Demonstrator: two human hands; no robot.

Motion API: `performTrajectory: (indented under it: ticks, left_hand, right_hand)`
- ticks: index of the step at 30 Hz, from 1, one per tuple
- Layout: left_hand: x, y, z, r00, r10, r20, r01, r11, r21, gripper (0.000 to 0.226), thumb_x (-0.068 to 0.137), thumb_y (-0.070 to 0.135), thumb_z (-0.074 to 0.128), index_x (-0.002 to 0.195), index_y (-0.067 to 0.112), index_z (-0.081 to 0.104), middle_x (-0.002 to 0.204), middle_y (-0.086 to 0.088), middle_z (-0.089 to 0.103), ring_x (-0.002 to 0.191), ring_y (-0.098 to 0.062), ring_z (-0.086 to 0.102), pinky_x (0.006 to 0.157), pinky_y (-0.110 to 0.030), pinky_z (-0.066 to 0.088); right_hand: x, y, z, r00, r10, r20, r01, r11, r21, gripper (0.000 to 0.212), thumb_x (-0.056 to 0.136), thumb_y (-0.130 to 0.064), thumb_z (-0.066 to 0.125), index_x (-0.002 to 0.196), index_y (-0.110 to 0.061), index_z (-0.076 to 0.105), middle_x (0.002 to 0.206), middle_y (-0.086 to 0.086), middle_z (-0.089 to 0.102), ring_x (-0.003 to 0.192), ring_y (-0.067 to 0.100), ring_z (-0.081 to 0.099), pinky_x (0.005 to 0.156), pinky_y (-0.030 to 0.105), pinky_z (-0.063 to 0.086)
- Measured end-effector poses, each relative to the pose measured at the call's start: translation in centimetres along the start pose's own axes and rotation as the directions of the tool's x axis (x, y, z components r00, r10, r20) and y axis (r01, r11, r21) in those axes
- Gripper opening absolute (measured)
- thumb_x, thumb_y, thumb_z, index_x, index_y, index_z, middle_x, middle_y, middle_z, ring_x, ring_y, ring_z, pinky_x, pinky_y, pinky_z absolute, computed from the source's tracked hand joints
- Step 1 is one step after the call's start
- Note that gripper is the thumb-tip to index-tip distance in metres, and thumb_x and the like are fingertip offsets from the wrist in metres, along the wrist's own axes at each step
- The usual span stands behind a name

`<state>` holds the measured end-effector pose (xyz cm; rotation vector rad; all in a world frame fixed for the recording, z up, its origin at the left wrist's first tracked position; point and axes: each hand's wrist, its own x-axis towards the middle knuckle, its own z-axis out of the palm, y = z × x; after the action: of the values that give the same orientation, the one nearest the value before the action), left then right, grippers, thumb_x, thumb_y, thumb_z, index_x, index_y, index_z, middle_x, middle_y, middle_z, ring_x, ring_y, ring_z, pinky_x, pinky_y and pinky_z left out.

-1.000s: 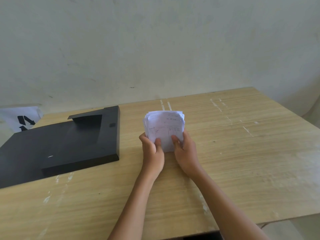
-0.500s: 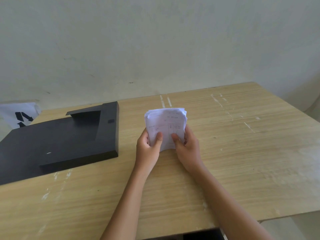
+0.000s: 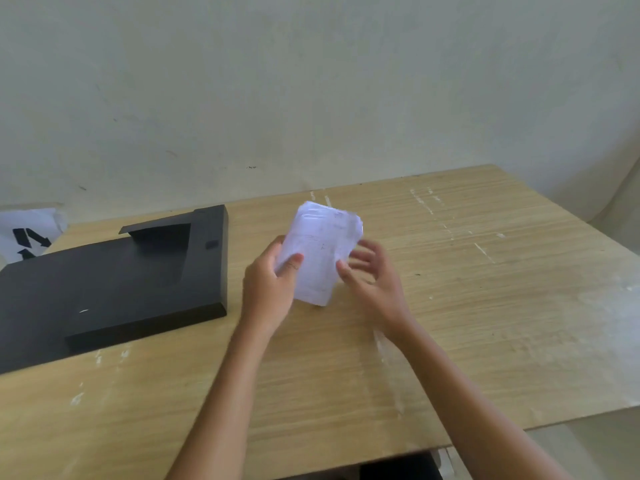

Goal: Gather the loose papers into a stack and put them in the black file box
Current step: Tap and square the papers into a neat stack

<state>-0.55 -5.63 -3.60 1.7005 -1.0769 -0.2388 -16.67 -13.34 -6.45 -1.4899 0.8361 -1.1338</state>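
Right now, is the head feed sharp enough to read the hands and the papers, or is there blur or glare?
Head view: the right hand is smeared by motion blur, fingers spread beside the paper stack; the left hand is sharper, gripping the stack; the print is unreadable. Soft even light, faint shadows, no glare; the table edges bow from the wide lens.

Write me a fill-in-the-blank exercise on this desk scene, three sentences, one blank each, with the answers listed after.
1. The stack of papers is gripped by the ____ hand, thumb across its front.
2. The right hand has its fingers ____ beside the stack rather than clamped on it.
3. The black file box lies on the wooden table to the ____ of the papers.

Missing words: left; open; left
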Motion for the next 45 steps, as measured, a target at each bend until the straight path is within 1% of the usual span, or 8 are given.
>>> performTrajectory:
  ticks: [6, 10, 13, 18, 22, 36, 40, 45]
  left_hand:
    - [2.8, 3.7, -2.9, 0.918, 0.262, 0.298, -0.390, 0.736, 0.553, 0.014, 0.098, 0.019, 0.059, 0.103, 0.028, 0.069, 0.097, 0.007, 0.065, 0.084, -0.028, 0.061, 0.065, -0.038, 0.048]
    - [2.3, 4.6, -1.5, 0.877, 0.311, 0.367, -0.479, 0.638, 0.602, 0.007, 0.097, 0.025, 0.065, 0.100, 0.028, 0.070, 0.090, 0.006, 0.068, 0.084, -0.027, 0.063, 0.068, -0.034, 0.037]
    - [1.7, 3.4, -0.9, 0.899, 0.328, 0.291, -0.437, 0.725, 0.532, 0.011, 0.092, 0.031, 0.072, 0.102, 0.035, 0.071, 0.090, 0.012, 0.072, 0.083, -0.020, 0.065, 0.071, -0.035, 0.045]
    - [0.4, -0.2, -0.1, 0.992, 0.123, 0.029, -0.124, 0.990, 0.067, 0.064, 0.077, 0.045, 0.089, 0.129, 0.049, 0.052, 0.115, 0.024, 0.067, 0.112, 0.012, 0.056, 0.091, -0.011, 0.043]
    - [-0.3, -2.0, 1.5, 0.993, -0.106, 0.060, 0.117, 0.968, -0.224, 0.058, 0.089, 0.033, 0.082, 0.135, 0.042, 0.048, 0.137, 0.016, 0.061, 0.125, 0.010, 0.055, 0.108, -0.022, 0.046]
    - [-2.1, -1.8, 2.9, 0.985, -0.170, 0.010, 0.169, 0.973, -0.157, 0.076, 0.102, 0.031, 0.066, 0.163, 0.020, 0.023, 0.163, 0.000, 0.039, 0.152, -0.017, 0.034, 0.116, -0.023, 0.028]
    - [-1.3, -1.6, 0.9, 0.999, -0.038, 0.007, 0.039, 0.971, -0.236, 0.049, 0.097, 0.020, 0.073, 0.131, 0.044, 0.048, 0.134, 0.001, 0.063, 0.124, -0.014, 0.062, 0.104, -0.039, 0.055]
    - [-0.8, -1.3, 0.0, 0.999, -0.029, -0.025, 0.019, 0.947, -0.320, 0.033, 0.095, 0.013, 0.076, 0.110, 0.039, 0.062, 0.106, 0.019, 0.075, 0.101, 0.001, 0.071, 0.080, -0.015, 0.056]
  right_hand:
    - [1.4, -1.9, -2.3, 0.989, -0.143, 0.041, 0.149, 0.956, -0.254, 0.091, 0.077, -0.058, 0.076, 0.154, -0.031, 0.034, 0.146, -0.011, 0.053, 0.132, 0.002, 0.049, 0.104, 0.017, 0.036]
    - [1.2, -1.6, -0.8, 0.995, -0.058, 0.078, 0.072, 0.981, -0.180, 0.046, 0.089, -0.034, 0.075, 0.131, -0.024, 0.059, 0.108, -0.006, 0.070, 0.094, 0.001, 0.065, 0.078, 0.020, 0.049]
    - [0.8, -0.5, -0.4, 0.999, -0.022, -0.039, 0.019, 0.995, -0.099, 0.006, 0.092, -0.017, 0.072, 0.096, -0.018, 0.068, 0.078, -0.007, 0.065, 0.066, 0.004, 0.056, 0.061, 0.021, 0.044]
    - [0.6, 0.1, -0.4, 0.998, -0.008, -0.062, 0.005, 0.999, -0.054, 0.017, 0.093, -0.013, 0.070, 0.091, -0.029, 0.065, 0.082, -0.007, 0.066, 0.073, 0.007, 0.059, 0.065, 0.022, 0.048]
    - [1.0, 0.1, -0.2, 0.999, -0.027, -0.040, 0.025, 0.999, -0.048, 0.005, 0.095, -0.013, 0.068, 0.098, -0.015, 0.065, 0.084, -0.004, 0.065, 0.075, 0.010, 0.058, 0.066, 0.023, 0.047]
    - [0.2, 0.0, 0.6, 0.994, -0.071, -0.086, 0.064, 0.995, -0.080, 0.020, 0.095, -0.028, 0.069, 0.113, -0.031, 0.061, 0.096, 0.017, 0.070, 0.085, 0.041, 0.066, 0.070, 0.056, 0.057]
    - [0.9, -1.8, -0.6, 0.992, -0.128, -0.020, 0.124, 0.985, -0.122, 0.030, 0.093, -0.016, 0.072, 0.118, -0.022, 0.056, 0.101, 0.006, 0.070, 0.088, 0.030, 0.070, 0.066, 0.044, 0.059]
    - [1.5, -2.9, -1.2, 0.991, -0.109, 0.072, 0.116, 0.987, -0.107, 0.020, 0.094, -0.009, 0.068, 0.089, -0.020, 0.052, 0.089, 0.014, 0.064, 0.085, 0.037, 0.067, 0.053, 0.036, 0.048]
